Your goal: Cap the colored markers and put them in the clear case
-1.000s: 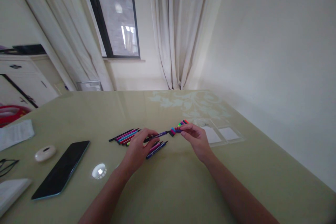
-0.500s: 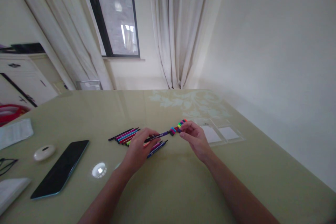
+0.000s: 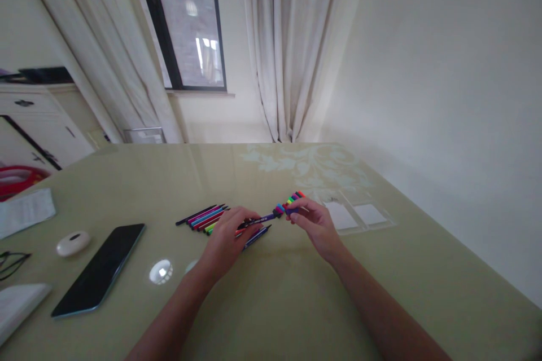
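Note:
My left hand (image 3: 232, 237) is closed round an uncapped purple marker (image 3: 266, 218), its tip pointing right. In the fingertips of my right hand (image 3: 315, 225) is a dark purple marker cap (image 3: 291, 211), a short way from that tip. Several colourful caps (image 3: 296, 197) lie in a row on the table just behind, partly hidden by my right fingers. A group of uncapped markers (image 3: 205, 219) lies side by side to the left, running under my left hand. A dark blue marker (image 3: 257, 236) shows at the near end of this group.
Two clear sleeves with white cards (image 3: 341, 216) lie right of my right hand. On the left are a black phone (image 3: 101, 271), a white oval case (image 3: 73, 243), glasses (image 3: 12, 265) and a tissue packet (image 3: 25, 214). A wall borders the table's right edge.
My right fingers have closed on the purple cap, which now sits just right of the marker's tip. My left hand has shifted slightly right with the marker.

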The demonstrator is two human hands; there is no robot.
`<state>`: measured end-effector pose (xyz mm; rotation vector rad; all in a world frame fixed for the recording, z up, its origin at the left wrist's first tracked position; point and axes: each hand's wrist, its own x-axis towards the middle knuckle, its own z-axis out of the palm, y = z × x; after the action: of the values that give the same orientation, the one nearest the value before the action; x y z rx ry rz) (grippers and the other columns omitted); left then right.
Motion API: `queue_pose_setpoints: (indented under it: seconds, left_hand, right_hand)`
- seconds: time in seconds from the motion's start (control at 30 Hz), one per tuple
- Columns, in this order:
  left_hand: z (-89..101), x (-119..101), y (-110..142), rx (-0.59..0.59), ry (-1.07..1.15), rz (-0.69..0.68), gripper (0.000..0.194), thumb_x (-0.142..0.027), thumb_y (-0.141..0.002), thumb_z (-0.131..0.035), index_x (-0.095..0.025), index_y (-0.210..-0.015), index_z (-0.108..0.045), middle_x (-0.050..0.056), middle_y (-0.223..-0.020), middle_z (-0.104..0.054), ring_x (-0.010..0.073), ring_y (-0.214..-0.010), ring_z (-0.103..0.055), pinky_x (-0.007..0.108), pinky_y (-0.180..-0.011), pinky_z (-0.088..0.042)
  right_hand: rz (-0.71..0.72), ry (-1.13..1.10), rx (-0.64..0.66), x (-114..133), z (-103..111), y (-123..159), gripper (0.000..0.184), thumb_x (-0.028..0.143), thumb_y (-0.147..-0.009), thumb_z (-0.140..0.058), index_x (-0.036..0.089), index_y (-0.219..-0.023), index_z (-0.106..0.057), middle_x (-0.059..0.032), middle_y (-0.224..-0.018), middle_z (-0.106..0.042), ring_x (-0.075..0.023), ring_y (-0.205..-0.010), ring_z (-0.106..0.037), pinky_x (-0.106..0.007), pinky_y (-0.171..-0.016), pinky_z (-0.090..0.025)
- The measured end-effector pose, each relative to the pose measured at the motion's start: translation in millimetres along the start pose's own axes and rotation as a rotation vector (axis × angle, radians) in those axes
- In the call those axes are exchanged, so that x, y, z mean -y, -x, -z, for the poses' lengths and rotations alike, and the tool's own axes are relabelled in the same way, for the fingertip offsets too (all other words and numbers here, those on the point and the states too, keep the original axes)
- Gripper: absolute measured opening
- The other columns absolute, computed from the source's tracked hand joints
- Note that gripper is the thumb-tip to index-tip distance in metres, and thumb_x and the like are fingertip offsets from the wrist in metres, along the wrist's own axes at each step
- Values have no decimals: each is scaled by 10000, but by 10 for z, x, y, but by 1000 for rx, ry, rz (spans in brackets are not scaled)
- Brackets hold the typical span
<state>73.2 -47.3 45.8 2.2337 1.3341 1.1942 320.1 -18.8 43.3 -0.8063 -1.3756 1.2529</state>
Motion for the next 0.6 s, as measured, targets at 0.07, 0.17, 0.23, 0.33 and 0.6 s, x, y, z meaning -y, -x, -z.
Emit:
queue_pose_setpoints:
  seconds: [0.07,0.17,0.23,0.33,0.6]
  left_hand:
    - [3,-4,-4,-3,-1,-5,164,-390,-970,-641,-237,-1008,-685,37,-952,-720,209,-901,-661,334,-832,-504]
    - [10,-26,-11,2,-5,-1,165,-389,-971,-637,-235,-998,-689,38,-944,-722,209,-893,-658,332,-817,-504]
    - [9,-50,-13,11,-5,3,169,-386,-974,-628,-232,-984,-697,42,-941,-725,207,-892,-656,330,-813,-509]
    - [-14,-85,-5,19,10,-6,182,-384,-981,-615,-232,-988,-714,47,-934,-727,198,-877,-653,316,-803,-519]
    - [-88,-70,31,-16,60,-25,205,-366,-990,-606,-254,-1026,-773,48,-941,-744,189,-865,-679,287,-785,-539]
  right_hand:
    - [8,17,3,24,-9,0,212,376,-802,-826,262,-973,-771,-39,-964,-770,-205,-865,-715,-360,-824,-582]
    - [18,37,16,48,-30,3,202,370,-797,-832,267,-964,-784,-36,-955,-769,-201,-872,-714,-358,-842,-584]
    - [27,64,34,49,-43,8,211,378,-792,-836,267,-966,-792,-47,-981,-769,-213,-908,-715,-373,-869,-583]
    - [46,118,62,39,-53,17,231,402,-794,-833,271,-981,-806,-60,-1016,-767,-234,-966,-712,-400,-902,-584]
    - [48,178,79,27,-45,16,222,406,-775,-848,281,-957,-827,-43,-896,-755,-202,-784,-705,-343,-756,-599]
